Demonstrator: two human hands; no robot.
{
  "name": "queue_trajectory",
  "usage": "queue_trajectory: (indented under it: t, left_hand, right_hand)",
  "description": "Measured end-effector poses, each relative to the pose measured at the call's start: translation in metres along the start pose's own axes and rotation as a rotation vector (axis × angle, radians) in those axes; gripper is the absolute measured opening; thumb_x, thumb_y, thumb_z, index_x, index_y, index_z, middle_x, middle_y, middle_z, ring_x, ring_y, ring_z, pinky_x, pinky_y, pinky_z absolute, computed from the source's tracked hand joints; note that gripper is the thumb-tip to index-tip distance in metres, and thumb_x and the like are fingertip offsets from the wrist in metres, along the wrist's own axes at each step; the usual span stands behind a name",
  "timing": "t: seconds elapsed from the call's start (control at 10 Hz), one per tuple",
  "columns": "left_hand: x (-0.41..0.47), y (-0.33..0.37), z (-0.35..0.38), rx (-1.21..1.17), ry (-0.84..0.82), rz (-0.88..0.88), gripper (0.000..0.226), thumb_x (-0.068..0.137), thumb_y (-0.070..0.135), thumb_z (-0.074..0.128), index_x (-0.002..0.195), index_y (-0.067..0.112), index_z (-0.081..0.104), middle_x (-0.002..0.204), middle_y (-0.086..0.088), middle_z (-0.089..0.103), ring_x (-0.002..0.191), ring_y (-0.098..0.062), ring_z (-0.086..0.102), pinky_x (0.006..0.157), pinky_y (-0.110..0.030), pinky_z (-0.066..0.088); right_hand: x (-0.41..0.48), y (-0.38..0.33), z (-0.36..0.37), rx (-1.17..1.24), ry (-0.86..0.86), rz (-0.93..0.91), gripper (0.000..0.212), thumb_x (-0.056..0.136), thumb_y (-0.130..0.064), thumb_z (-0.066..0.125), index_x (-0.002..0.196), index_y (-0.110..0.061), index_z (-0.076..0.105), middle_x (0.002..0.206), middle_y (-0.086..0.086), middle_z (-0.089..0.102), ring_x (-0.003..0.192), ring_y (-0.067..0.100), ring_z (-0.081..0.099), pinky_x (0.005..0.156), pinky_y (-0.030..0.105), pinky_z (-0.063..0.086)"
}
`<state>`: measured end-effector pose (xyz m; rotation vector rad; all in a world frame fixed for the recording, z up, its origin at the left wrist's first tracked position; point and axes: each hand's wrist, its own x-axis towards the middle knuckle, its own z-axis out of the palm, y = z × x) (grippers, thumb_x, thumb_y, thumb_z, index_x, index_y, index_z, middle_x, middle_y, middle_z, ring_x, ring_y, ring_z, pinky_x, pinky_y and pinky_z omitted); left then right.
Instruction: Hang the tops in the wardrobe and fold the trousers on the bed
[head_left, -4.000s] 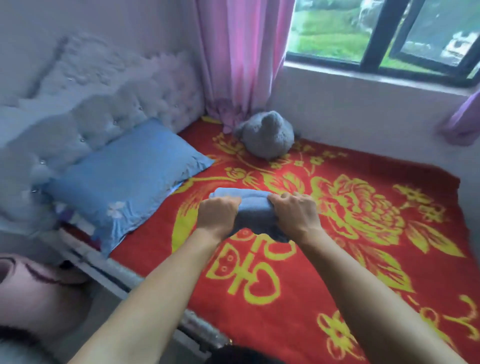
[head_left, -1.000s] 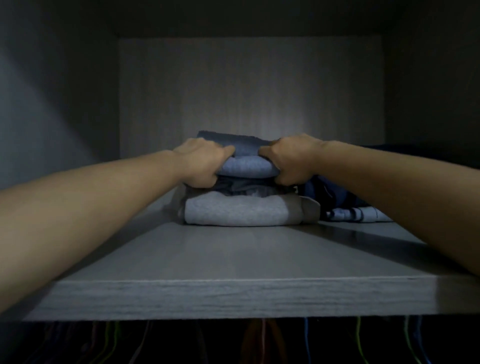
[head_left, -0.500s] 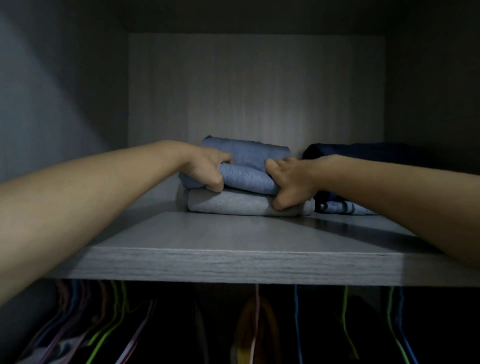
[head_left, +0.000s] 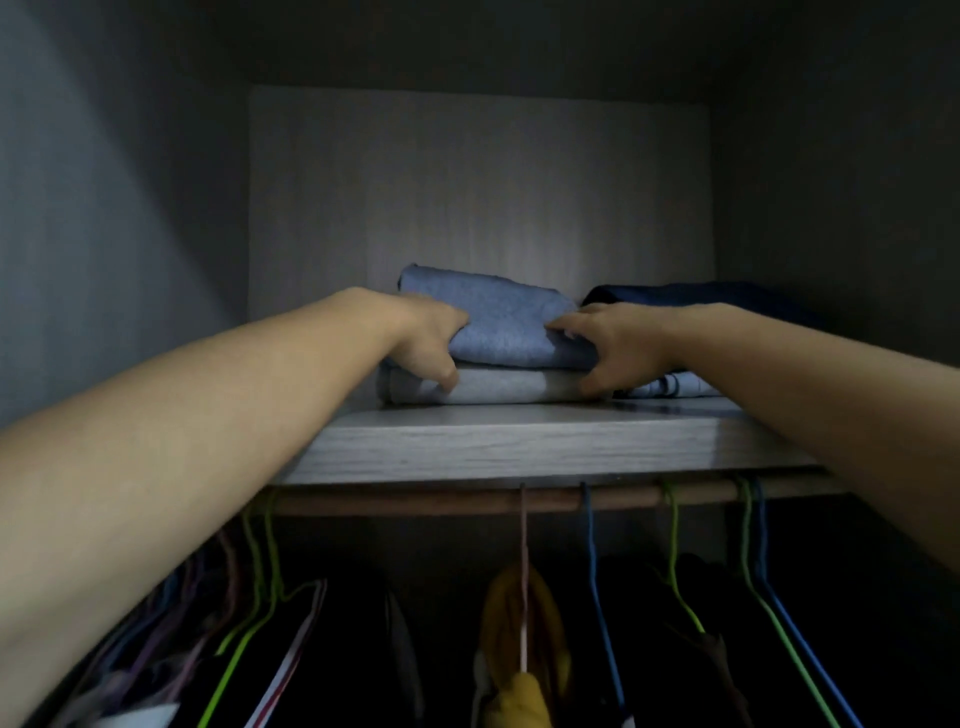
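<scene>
Folded blue trousers (head_left: 509, 322) lie on top of a folded grey garment (head_left: 498, 387) on the wardrobe's upper shelf (head_left: 519, 447). My left hand (head_left: 431, 340) grips the trousers' left end, thumb on top and fingers curled down its side. At the right end, my right hand (head_left: 608, 345) holds them the same way, thumb above and fingers reaching down over the grey garment. Both forearms stretch in over the shelf's front edge.
A dark navy pile (head_left: 691, 296) with a striped piece (head_left: 670, 387) under it sits right of the stack. Below the shelf a wooden rail (head_left: 415, 501) carries several coloured hangers and dark clothes, among them a yellow garment (head_left: 519, 623).
The blue trousers went from the bed to the wardrobe shelf. Over the last second they settled onto the grey garment, and my view dropped so the rail and hangers show.
</scene>
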<state>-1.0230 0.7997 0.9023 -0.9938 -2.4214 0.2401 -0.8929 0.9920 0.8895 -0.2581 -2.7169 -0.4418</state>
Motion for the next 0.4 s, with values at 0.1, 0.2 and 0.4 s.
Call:
queue_trajectory:
  t: [0.1,0.2,0.4]
  left_hand:
    - [0.0,0.002,-0.003,0.011,-0.015,-0.011,0.063,0.076,0.046,0.07,0.13,0.023,0.047,0.128,-0.006,0.056,0.105,-0.026,0.054,0.094,-0.039,0.048]
    - [-0.002,0.002,-0.007,0.021,-0.039,-0.011,0.06,0.08,0.046,0.066,0.132,0.022,0.047,0.132,-0.007,0.055,0.112,-0.028,0.054,0.098,-0.043,0.047]
    - [-0.056,0.016,-0.022,-0.013,0.204,-0.022,0.051,0.091,0.045,0.051,0.137,0.023,0.05,0.138,-0.011,0.054,0.121,-0.032,0.053,0.089,-0.035,0.045]
  right_hand:
    - [-0.012,-0.008,-0.006,0.05,0.076,0.021,0.06,0.09,-0.031,0.062,0.146,-0.027,0.041,0.137,0.009,0.052,0.118,0.027,0.053,0.099,0.041,0.046]
    - [-0.029,-0.01,-0.008,0.022,0.16,0.056,0.043,0.089,-0.03,0.06,0.131,-0.021,0.058,0.127,0.009,0.059,0.108,0.027,0.058,0.094,0.044,0.05]
    - [-0.089,-0.007,-0.012,0.008,0.4,0.151,0.041,0.092,-0.043,0.056,0.13,-0.03,0.058,0.125,0.008,0.058,0.108,0.029,0.058,0.082,0.042,0.052]
